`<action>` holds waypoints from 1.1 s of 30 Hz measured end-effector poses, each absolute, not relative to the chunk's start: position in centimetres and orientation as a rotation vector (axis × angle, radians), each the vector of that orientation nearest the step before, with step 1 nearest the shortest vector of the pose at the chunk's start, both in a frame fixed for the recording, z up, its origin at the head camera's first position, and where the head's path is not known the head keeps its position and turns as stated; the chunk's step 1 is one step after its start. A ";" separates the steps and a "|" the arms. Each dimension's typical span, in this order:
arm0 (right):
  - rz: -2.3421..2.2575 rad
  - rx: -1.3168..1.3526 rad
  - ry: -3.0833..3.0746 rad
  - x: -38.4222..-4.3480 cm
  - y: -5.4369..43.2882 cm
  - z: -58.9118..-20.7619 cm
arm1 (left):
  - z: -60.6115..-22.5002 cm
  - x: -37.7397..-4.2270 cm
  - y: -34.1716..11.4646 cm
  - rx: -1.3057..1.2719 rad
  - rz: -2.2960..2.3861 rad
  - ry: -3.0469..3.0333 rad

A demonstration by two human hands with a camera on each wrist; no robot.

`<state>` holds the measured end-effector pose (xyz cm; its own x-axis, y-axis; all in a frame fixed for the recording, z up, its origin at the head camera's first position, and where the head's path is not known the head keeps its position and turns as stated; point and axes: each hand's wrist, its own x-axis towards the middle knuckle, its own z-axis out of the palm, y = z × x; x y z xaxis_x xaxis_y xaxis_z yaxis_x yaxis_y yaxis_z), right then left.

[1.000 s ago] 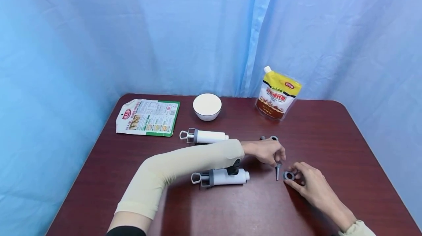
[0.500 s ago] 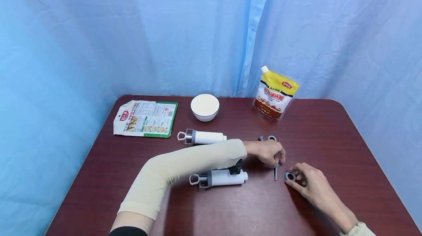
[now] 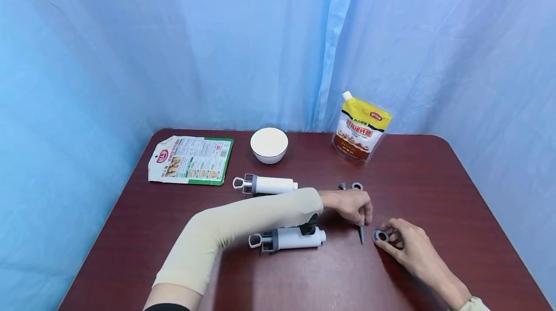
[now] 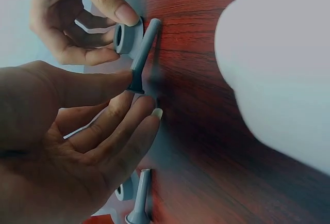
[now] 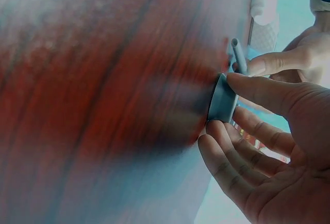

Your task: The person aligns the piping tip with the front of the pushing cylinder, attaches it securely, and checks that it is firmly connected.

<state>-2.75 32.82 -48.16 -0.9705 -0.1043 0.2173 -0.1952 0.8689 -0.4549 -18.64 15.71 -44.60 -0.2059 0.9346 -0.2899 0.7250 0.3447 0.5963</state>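
Note:
My left hand (image 3: 351, 205) pinches a small grey tapered nozzle (image 3: 362, 236) by its flared end, the narrow tip pointing toward me. In the left wrist view thumb and fingers meet around the flare of that nozzle (image 4: 146, 53). My right hand (image 3: 412, 246) holds a grey ring-shaped cap (image 3: 376, 237) at its edge between thumb and fingers, low over the table. The right wrist view shows the cap (image 5: 223, 100) side-on, beside the nozzle (image 5: 239, 54). A second grey nozzle (image 3: 342, 186) and a second ring cap (image 3: 357, 183) lie beyond my left hand.
Two white syringe-like barrels with grey plunger handles lie to the left, one barrel (image 3: 275, 185) behind my forearm and another barrel (image 3: 295, 238) partly under it. At the back are a white bowl (image 3: 269, 147), a spouted pouch (image 3: 360, 130) and a flat green-and-white packet (image 3: 191, 160).
The fingers of my left hand have come down over the nozzle's flared end, which showed before. The right hand keeps the ring cap in nearly the same place. The head view has shifted slightly.

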 end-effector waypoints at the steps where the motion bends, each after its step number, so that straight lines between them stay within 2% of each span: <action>1: 0.728 0.228 -2.858 -2.7 32.8 -48.2 | -44.7 -18.6 15.5 1.443 0.452 2.001; 18: 1.062 0.108 -2.726 -2.8 32.1 -45.9 | -42.5 -19.7 12.9 1.333 0.792 2.140; 33: 1.326 -0.008 -2.631 -3.3 31.2 -45.4 | -42.5 -18.7 11.3 1.178 1.074 2.072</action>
<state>-3.29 31.19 -45.44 -0.9810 0.0920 0.1706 -0.0824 0.5987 -0.7967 -18.71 11.26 -42.50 -0.4853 0.8727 -0.0538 0.4593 0.3067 0.8336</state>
